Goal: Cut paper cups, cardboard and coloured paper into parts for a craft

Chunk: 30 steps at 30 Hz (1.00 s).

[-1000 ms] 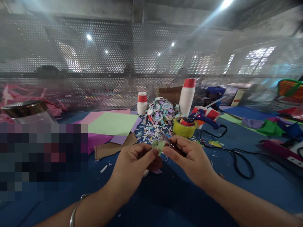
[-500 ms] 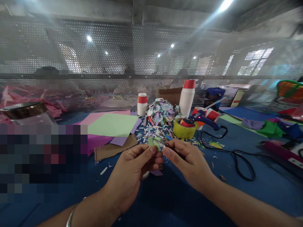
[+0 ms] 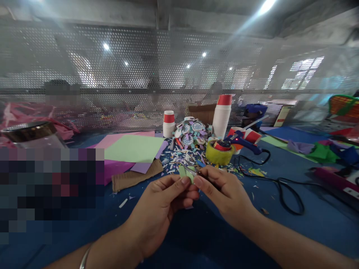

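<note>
Between thumb and fingers, my left hand point(image 3: 165, 201) pinches a small piece of light green paper point(image 3: 183, 171). My right hand point(image 3: 224, 192) is closed around a pair of scissors point(image 3: 191, 170), whose handles are mostly hidden by the fingers. The metal blades reach left across the green paper, close to my left fingertips. Behind the hands, many paper scraps point(image 3: 182, 156) lie scattered in front of a heap of small decorated paper pieces point(image 3: 190, 130).
Coloured sheets point(image 3: 131, 147) and a cardboard strip point(image 3: 137, 175) lie left. A yellow tape roll point(image 3: 220, 154), a blue glue gun point(image 3: 244, 141) and its black cord point(image 3: 288, 194) are right. Stacked paper cups point(image 3: 221, 117) and a shorter stack point(image 3: 168, 125) stand behind, before a perforated screen point(image 3: 117, 82).
My left hand and the green paper have shifted slightly right, nearer my right hand. The blades now lie further across the paper.
</note>
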Each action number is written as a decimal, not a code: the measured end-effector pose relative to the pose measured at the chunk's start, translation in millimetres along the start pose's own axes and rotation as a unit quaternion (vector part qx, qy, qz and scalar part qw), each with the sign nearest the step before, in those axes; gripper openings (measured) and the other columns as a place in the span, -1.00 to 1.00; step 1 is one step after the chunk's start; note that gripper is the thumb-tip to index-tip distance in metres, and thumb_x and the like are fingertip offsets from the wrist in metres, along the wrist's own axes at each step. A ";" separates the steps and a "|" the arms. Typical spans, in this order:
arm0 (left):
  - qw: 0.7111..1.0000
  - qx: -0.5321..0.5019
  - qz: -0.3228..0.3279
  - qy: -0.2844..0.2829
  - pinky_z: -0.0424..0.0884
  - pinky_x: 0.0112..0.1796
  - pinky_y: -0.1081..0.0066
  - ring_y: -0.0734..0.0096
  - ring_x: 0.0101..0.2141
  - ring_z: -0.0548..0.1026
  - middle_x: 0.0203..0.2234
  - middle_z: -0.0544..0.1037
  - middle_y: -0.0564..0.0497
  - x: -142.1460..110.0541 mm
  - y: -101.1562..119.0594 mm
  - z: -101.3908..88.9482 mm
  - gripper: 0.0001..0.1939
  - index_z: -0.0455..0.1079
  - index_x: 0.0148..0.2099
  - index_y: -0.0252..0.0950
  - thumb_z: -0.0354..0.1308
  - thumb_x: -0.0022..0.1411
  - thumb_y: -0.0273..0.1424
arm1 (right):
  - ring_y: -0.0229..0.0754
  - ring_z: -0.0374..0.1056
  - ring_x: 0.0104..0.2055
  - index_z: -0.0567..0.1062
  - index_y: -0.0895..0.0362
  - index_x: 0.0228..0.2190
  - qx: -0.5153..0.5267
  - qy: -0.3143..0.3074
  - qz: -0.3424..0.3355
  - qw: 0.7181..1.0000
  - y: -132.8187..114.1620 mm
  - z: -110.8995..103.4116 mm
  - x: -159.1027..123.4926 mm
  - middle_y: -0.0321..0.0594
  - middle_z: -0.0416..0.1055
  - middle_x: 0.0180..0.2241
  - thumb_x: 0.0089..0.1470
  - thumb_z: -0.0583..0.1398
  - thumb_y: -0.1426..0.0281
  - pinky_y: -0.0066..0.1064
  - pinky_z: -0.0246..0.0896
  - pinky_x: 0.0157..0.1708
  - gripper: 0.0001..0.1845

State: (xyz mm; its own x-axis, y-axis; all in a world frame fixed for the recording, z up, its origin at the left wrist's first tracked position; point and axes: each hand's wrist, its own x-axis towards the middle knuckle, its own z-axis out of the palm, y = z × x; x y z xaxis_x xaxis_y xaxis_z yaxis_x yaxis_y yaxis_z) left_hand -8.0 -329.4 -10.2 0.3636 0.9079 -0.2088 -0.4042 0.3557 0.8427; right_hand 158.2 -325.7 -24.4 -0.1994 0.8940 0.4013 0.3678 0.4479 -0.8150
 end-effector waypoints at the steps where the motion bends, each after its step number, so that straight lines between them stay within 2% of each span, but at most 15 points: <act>1: 1.000 -0.001 0.000 0.000 0.43 -0.38 0.64 0.61 -0.49 0.50 -0.50 0.59 0.00 -0.2 0.1 -0.1 -0.87 0.51 -0.35 -0.40 0.32 0.13 -0.41 | -0.29 0.11 -0.49 0.30 0.11 -0.52 0.000 0.000 0.000 1.000 -0.2 0.2 0.0 -0.36 0.17 -0.55 0.21 0.07 0.14 -0.43 0.06 -0.49 -0.64; 8: 1.000 -0.003 -0.006 -0.003 0.42 -0.39 0.66 0.65 -0.51 0.49 -0.51 0.59 0.02 -0.6 1.1 -0.7 -0.88 0.50 -0.37 -0.41 0.30 0.15 -0.42 | -0.29 0.15 -0.49 0.31 0.11 -0.52 -0.006 0.004 -0.003 1.000 -4.1 1.7 -2.1 -0.35 0.21 -0.55 0.23 0.06 0.17 -0.46 0.08 -0.48 -0.64; 13: 1.000 -0.002 -0.007 -0.004 0.42 -0.37 0.64 0.63 -0.50 0.48 -0.50 0.58 0.01 0.1 -0.1 -0.8 -0.87 0.49 -0.36 -0.41 0.30 0.14 -0.42 | -0.31 0.12 -0.53 0.27 0.11 -0.56 -0.023 0.013 -0.019 0.999 -4.7 2.8 -2.3 -0.37 0.17 -0.58 0.24 0.06 0.20 -0.47 0.04 -0.51 -0.62; 20: 0.999 0.051 0.011 0.010 0.43 -0.33 0.52 0.53 -0.44 0.48 -0.49 0.55 0.01 -0.7 0.9 -3.0 -0.82 0.46 -0.36 -0.38 0.29 0.15 -0.34 | -0.32 0.08 -0.54 0.26 0.11 -0.58 -0.024 0.021 -0.015 0.999 -6.6 3.9 -2.4 -0.37 0.14 -0.60 0.24 0.04 0.21 -0.48 0.01 -0.53 -0.60; 24: 0.993 0.117 0.018 0.026 0.45 -0.30 0.42 0.44 -0.41 0.50 -0.49 0.52 0.01 0.8 2.6 -4.6 -0.77 0.43 -0.38 -0.35 0.25 0.16 -0.26 | -0.34 -0.01 -0.60 0.20 0.10 -0.60 -0.004 0.026 0.013 1.000 -2.8 4.1 -1.5 -0.41 0.06 -0.65 0.25 0.03 0.16 -0.46 -0.07 -0.59 -0.56; 27: 0.986 0.160 0.023 0.051 0.46 -0.36 0.41 0.39 -0.44 0.52 -0.51 0.51 0.02 3.0 4.5 -5.9 -0.74 0.39 -0.41 -0.34 0.23 0.16 -0.24 | -0.36 -0.11 -0.66 0.20 0.08 -0.58 0.045 0.024 0.052 0.997 3.5 4.6 0.1 -0.46 -0.04 -0.67 0.23 0.04 0.10 -0.46 -0.18 -0.66 -0.55; 30: 0.982 0.176 0.055 0.037 0.50 -0.37 0.37 0.37 -0.46 0.54 -0.52 0.50 0.03 5.3 6.2 -7.5 -0.74 0.38 -0.40 -0.33 0.26 0.13 -0.23 | -0.37 -0.18 -0.66 0.22 0.08 -0.56 0.094 0.021 0.069 0.993 8.5 5.2 1.9 -0.48 -0.10 -0.66 0.20 0.07 0.05 -0.47 -0.26 -0.68 -0.56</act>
State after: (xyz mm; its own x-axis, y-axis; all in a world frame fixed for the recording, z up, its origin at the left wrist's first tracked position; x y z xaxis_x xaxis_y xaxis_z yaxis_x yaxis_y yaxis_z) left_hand -14.9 -320.8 -9.8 0.2661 0.9549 -0.1321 -0.1180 0.1683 0.9786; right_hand 156.3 -320.3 -32.8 -0.1205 0.9479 0.2948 0.2127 0.3147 -0.9250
